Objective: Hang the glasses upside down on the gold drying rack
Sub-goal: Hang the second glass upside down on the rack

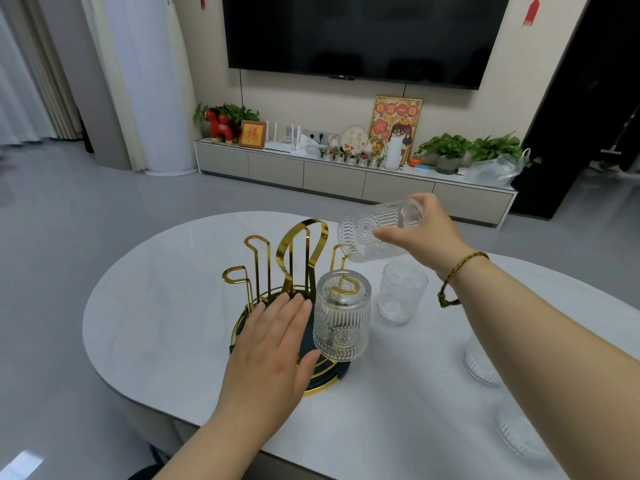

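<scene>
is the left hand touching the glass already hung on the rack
Cannot tell. In the head view the left hand lies flat beside the hung glass, its thumb overlapping the glass's lower edge, with neither gap nor contact plain.

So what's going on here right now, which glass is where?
A person is loading a gold wire drying rack on a white oval table. One ribbed clear glass already hangs upside down on a front peg. The right hand holds a second ribbed glass, tilted over a rear peg. The left hand rests open by the rack's base. Another upright clear glass waits on the table.
</scene>
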